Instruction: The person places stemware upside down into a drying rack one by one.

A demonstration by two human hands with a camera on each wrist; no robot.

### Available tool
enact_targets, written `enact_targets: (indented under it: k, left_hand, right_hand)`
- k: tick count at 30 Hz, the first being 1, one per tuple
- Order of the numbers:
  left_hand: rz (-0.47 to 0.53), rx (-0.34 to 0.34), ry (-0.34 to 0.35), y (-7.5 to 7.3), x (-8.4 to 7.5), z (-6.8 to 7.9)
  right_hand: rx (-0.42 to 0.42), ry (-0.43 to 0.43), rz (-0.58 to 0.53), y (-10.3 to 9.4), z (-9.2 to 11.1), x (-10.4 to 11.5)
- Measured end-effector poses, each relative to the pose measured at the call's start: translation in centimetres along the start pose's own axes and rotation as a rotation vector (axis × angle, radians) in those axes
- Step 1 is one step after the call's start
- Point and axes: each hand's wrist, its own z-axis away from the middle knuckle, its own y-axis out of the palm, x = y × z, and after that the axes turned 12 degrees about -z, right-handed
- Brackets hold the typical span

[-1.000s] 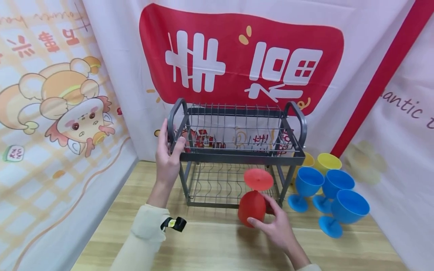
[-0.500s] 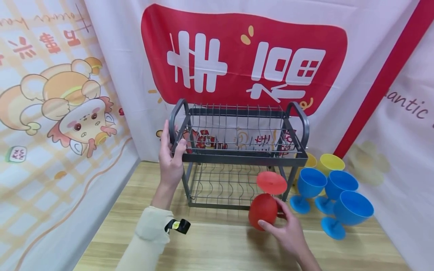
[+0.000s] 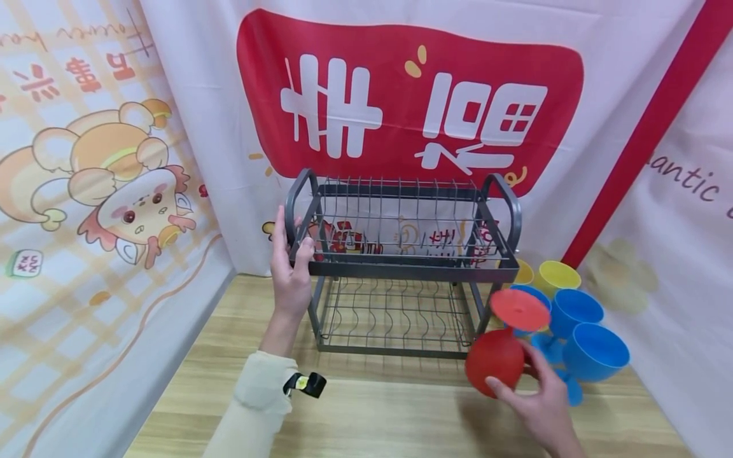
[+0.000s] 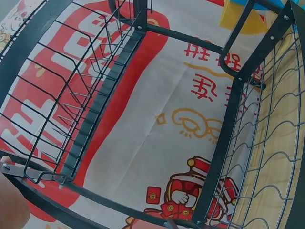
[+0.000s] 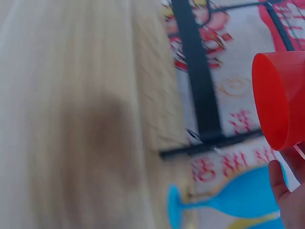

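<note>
A two-tier dark metal dish rack [image 3: 412, 272] stands on the table. My left hand [image 3: 291, 283] grips the left end of its upper tier, thumb over the front corner and fingers along the outer side. In the left wrist view only part of a finger [image 4: 12, 205] shows by the rack's frame. My right hand [image 3: 541, 407] holds a red plastic goblet [image 3: 495, 364] upside down by its bowl, in front of the rack's right corner. The goblet's foot points up, and its open mouth shows in the right wrist view. No dishes stand on either tier.
Several blue goblets [image 3: 595, 351] stand upright to the right of the rack, partly hidden by the red one. Behind them are yellow cups [image 3: 560, 277]. A printed cloth [image 3: 401, 38] hangs behind the rack and along both sides of the wooden table [image 3: 366, 413].
My right hand has carried the red goblet to the right, from before the lower tier to just in front of the blue goblets. My left hand stays on the rack.
</note>
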Motion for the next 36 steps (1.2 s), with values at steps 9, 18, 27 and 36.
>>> enact_targets:
  k: [9, 18, 27, 36]
  left_hand:
    - [0.01, 0.013, -0.009, 1.1, -0.1, 0.0]
    - [-0.004, 0.008, -0.02, 1.3, -0.2, 0.0]
    - [-0.036, -0.015, -0.033, 0.8, -0.3, 0.2]
    - [-0.04, -0.032, -0.051, 0.4, -0.2, 0.3]
  right_hand:
    - [-0.184, -0.11, 0.052, -6.7, -1.3, 3.2]
    - [-0.169, -0.29, 0.034, -10.3, -3.9, 9.2]
    - [-0.156, -0.275, 0.015, -10.5, -6.6, 16.0]
    - [-0.086, -0.298, -0.037, -8.3, -9.0, 21.1]
